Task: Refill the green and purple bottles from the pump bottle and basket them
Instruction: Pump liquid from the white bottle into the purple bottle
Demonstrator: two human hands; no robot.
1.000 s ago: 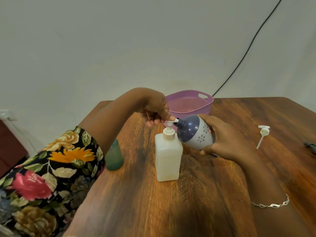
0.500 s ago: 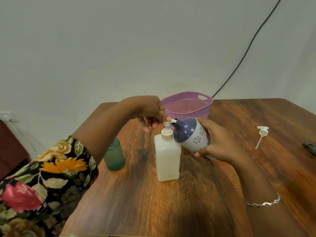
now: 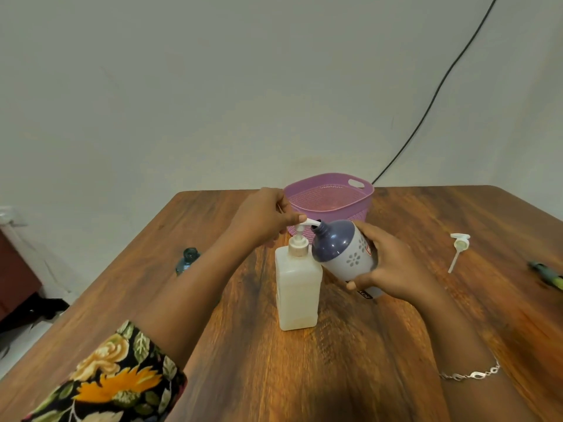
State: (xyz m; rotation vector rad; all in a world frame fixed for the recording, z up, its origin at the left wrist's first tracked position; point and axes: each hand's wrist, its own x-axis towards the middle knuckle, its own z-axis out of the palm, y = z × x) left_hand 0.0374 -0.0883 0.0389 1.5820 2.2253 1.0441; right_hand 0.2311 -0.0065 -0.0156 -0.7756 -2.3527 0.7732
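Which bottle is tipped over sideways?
The purple bottle, held in the right hand, is tilted sideways. The white pump bottle and the green bottle stand upright on the table.

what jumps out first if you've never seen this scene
Centre frame, the right hand tilts the purple bottle so its open neck meets the spout of the white pump bottle, with the left hand on the pump head. Behind them sits a purple basket; a loose pump cap lies to the right.
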